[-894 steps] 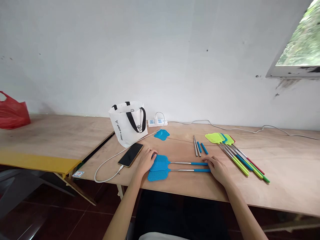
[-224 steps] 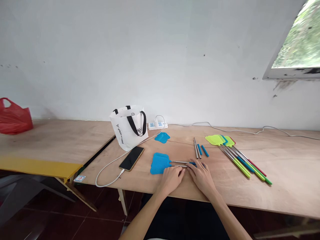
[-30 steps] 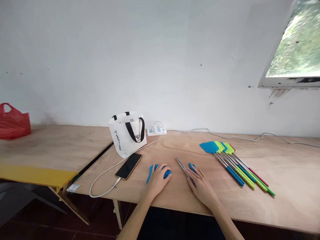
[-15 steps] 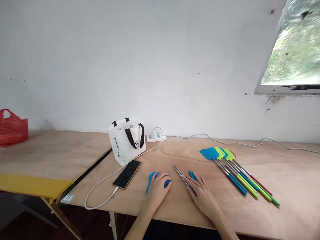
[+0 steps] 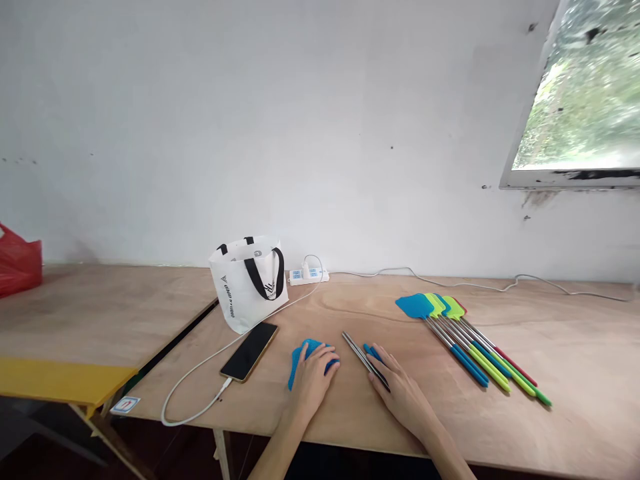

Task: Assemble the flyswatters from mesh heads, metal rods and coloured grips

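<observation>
My left hand [image 5: 313, 375] lies palm down on a blue mesh fly swatter head [image 5: 295, 369], its fingers spread and slightly bent; part of the head is hidden beneath it. To its right, my right hand [image 5: 397, 385] rests flat, fingers stretched forward, over several thin metal rods [image 5: 356, 347] and blue handles [image 5: 369, 350]. The rods lie slanted on the table and stick out past the fingers. Farther right, several assembled fly swatters [image 5: 465, 340] lie overlapped in a fan, with blue and yellow-green heads and blue, yellow-green, red and green grips.
On the left stand a white tote bag [image 5: 245, 283] and a black phone [image 5: 250, 352] with a white charging cable [image 5: 170, 393]. A power strip [image 5: 309, 276] sits by the wall. A second table [image 5: 100, 300] holds a red plastic bag [image 5: 20, 263] at far left.
The view has turned slightly right, so everything sits a little farther left. Both hands stay in the same places on the blue swatter head, rods and handles.
</observation>
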Demonstrator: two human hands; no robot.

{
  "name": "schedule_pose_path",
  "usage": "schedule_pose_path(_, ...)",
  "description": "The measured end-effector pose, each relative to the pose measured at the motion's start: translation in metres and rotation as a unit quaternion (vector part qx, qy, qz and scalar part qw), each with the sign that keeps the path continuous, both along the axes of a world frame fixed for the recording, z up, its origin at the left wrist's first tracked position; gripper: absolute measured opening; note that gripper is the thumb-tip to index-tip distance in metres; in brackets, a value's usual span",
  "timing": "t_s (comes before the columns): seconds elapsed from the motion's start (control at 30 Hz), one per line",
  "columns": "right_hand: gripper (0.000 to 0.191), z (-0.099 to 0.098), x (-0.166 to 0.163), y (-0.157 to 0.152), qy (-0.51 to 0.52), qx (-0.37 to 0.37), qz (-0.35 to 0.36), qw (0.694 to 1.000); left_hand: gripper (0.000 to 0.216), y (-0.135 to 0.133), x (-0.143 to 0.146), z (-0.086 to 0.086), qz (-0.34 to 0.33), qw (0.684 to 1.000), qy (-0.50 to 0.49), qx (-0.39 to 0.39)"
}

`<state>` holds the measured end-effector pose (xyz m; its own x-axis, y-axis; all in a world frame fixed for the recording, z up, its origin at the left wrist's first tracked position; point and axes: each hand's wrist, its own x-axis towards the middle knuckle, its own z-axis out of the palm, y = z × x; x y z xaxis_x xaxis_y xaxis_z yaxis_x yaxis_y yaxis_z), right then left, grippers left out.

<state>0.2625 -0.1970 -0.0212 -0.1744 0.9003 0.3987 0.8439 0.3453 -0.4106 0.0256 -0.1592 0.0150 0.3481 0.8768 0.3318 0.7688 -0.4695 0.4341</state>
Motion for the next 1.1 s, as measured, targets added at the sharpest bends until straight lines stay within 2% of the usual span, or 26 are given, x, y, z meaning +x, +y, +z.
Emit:
schedule_pose_path(0.1,0.047,0.000,0.002,0.001,-0.005,0.009,-0.008,1.000,0.024,0.002,-0.001,-0.001,-0.001,1.000,0.013,-0.006)
schedule_pose_path(0.2,0.047,0.002,0.005,0.002,0.000,0.007,0.037,0.999,0.029,0.004,-0.003,-0.004,0.008,1.000,0.020,0.000)
schedule_pose_path(0.33,0.048,0.007,0.007,0.000,-0.002,-0.004,0.085,0.996,0.039,0.005,-0.010,-0.009,0.053,0.998,0.033,0.025)
schedule_pose_path(0.4,0.048,0.008,0.007,-0.001,-0.003,0.004,0.079,0.997,0.047,0.005,-0.013,-0.010,0.077,0.995,0.045,0.038)
schedule_pose_path(0.5,0.044,0.007,0.007,-0.001,0.007,0.016,0.015,1.000,0.056,0.004,-0.013,-0.009,0.091,0.993,0.048,0.056)
schedule_pose_path(0.6,0.041,0.007,0.008,0.001,0.019,0.007,-0.006,1.000,0.051,0.001,-0.007,-0.005,0.041,0.997,0.010,0.071)
schedule_pose_path(0.7,0.040,0.010,0.013,0.002,0.027,-0.016,0.041,0.999,0.036,-0.005,0.002,0.000,-0.041,0.996,-0.008,0.076)
schedule_pose_path(0.8,0.038,0.014,0.020,0.003,0.048,-0.040,0.077,0.995,0.024,-0.012,0.007,0.003,-0.104,0.994,0.008,0.045)
schedule_pose_path(0.93,0.036,0.015,0.028,0.003,0.089,-0.055,0.071,0.992,0.012,-0.014,0.009,0.005,-0.104,0.994,0.015,0.008)
schedule_pose_path(1.1,0.029,0.015,0.037,0.005,0.104,-0.080,0.052,0.990,0.016,-0.013,0.003,0.020,-0.104,0.993,0.024,-0.041)
